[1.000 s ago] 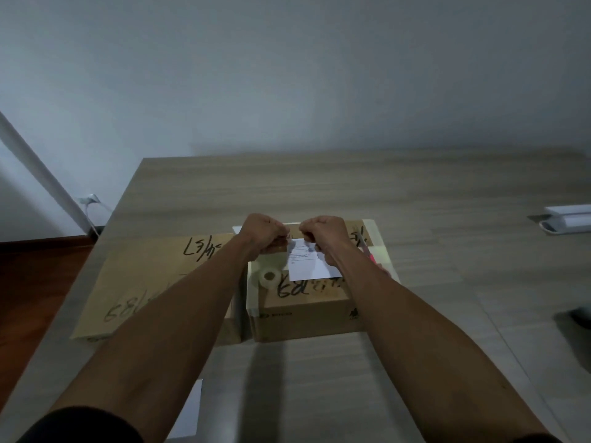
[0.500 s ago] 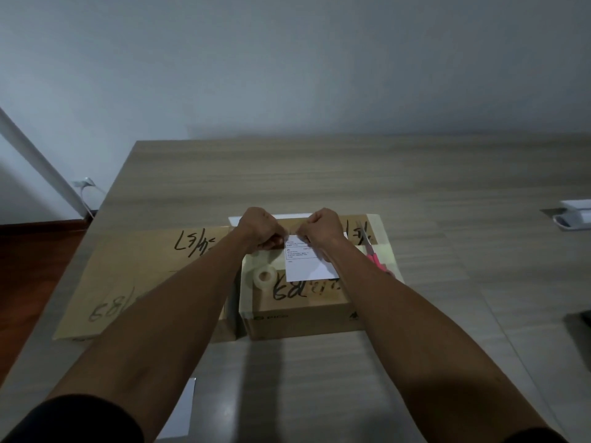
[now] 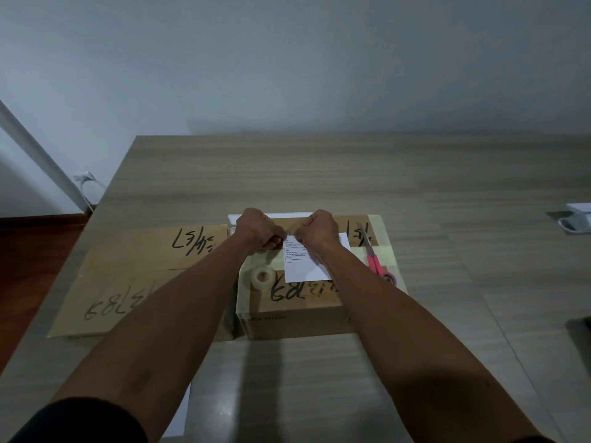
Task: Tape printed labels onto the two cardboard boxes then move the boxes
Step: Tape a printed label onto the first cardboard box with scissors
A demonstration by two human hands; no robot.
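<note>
Two cardboard boxes with black handwriting stand side by side: a wide flat box (image 3: 128,276) on the left and a smaller box (image 3: 303,318) in front of me. A white printed label (image 3: 303,266) lies on the smaller box's top. My left hand (image 3: 260,230) and my right hand (image 3: 319,230) are both curled at the label's top edge, a small gap apart, and seem to pinch a clear tape strip that is barely visible. A clear tape roll (image 3: 263,276) sits on the same box, left of the label. Pink-handled scissors (image 3: 377,266) lie on its right side.
The boxes rest on a wooden table (image 3: 415,193) against a grey wall. A white sheet (image 3: 179,410) lies near the front edge under my left arm. Another white sheet (image 3: 275,215) shows behind the smaller box. A white device (image 3: 575,219) sits far right.
Both hands have stayed at the label's top edge, close together. The view has shifted slightly; the boxes, tape roll and scissors have not moved.
</note>
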